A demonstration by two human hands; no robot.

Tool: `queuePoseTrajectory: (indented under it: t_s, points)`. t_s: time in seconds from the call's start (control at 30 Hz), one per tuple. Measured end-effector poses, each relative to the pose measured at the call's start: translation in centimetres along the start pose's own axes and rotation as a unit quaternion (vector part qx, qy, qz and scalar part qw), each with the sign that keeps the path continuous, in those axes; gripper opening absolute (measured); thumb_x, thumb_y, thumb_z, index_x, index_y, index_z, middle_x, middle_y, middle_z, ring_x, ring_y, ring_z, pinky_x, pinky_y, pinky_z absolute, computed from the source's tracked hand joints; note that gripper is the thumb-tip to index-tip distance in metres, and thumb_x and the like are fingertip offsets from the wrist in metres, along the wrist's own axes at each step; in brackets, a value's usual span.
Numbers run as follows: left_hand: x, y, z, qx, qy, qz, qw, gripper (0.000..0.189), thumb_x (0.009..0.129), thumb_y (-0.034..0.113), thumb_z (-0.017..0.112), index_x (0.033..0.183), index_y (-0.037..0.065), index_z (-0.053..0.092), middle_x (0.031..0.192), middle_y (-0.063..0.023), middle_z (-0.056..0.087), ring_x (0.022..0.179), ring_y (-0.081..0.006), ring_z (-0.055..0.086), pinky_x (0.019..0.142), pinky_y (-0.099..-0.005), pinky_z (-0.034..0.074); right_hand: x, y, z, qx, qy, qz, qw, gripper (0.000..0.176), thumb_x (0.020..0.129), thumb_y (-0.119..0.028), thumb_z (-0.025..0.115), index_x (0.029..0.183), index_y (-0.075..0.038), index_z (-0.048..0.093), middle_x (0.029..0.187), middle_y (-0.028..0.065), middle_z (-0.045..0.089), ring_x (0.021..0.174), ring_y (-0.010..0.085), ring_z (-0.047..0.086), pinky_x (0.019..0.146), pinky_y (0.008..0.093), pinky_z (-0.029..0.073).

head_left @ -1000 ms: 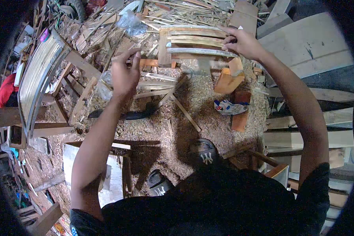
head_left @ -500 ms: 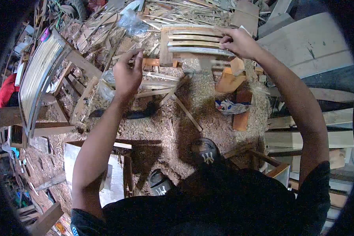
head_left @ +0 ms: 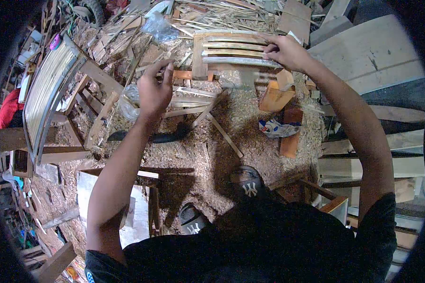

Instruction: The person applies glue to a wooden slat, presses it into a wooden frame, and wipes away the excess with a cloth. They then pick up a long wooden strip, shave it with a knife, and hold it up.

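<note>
At the far centre of the floor, a slatted wooden frame (head_left: 236, 61) lies with its slats running left to right and a broad upright (head_left: 200, 61) closing its left end. The right hand (head_left: 288, 53) is at the right end of this frame, its forefinger extended along the far rail and its thumb and other fingers bent over the slats; whether they grip or only rest there cannot be told. The left hand (head_left: 155, 92) is raised to the left of the frame, apart from it, with thumb and forefinger narrowly spaced at the tips; whether anything thin is held between them cannot be determined.

Near the right end of the frame stands an orange-brown block (head_left: 274, 99), with a crumpled printed wrapper (head_left: 278, 128) nearer, lying over a second block (head_left: 289, 147). Loose strips (head_left: 225, 137) lie crossed at the centre, on a floor (head_left: 198, 158) covered with shavings. One clear plastic bag (head_left: 159, 27) lies far left of the frame; another (head_left: 129, 104) is just left of the left wrist. Further left stands a curved slatted panel (head_left: 49, 94), a pink object (head_left: 55, 42) at its far end. Wide boards (head_left: 363, 56) occupy the far right.
</note>
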State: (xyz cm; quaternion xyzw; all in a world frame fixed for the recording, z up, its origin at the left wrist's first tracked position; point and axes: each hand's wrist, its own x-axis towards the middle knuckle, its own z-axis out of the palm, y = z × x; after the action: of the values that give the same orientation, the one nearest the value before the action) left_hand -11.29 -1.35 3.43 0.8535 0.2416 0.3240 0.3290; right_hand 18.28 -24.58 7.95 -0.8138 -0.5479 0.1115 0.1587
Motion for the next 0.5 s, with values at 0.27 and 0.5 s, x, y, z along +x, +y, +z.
queuePoseTrajectory:
  t_s: [0.27, 0.5]
  points:
    - [0.01, -0.01, 0.06, -0.017, 0.003, 0.018, 1.0, 0.021, 0.094, 0.02, 0.065, 0.105, 0.004, 0.07, 0.097, -0.0199, 0.07, 0.09, -0.0317, 0.07, 0.079, -0.0386, 0.053, -0.43, -0.25, -0.14, 0.025, 0.018, -0.024, 0.999, 0.061, 0.08, -0.009, 0.072, 0.138, -0.01, 0.053, 0.094, 0.016, 0.073, 0.084, 0.0267, 0.072, 0.078, 0.0379, 0.056]
    - [0.08, -0.53, 0.36, -0.046, -0.02, -0.021, 0.998, 0.022, 0.094, 0.021, 0.064, 0.106, 0.003, 0.071, 0.097, -0.0198, 0.071, 0.09, -0.0321, 0.07, 0.08, -0.0386, 0.053, -0.5, -0.56, -0.07, -0.002, 0.012, -0.007, 1.0, 0.063, 0.084, -0.005, 0.071, 0.143, -0.014, 0.049, 0.094, 0.0129, 0.073, 0.083, 0.0209, 0.069, 0.08, 0.0334, 0.054]
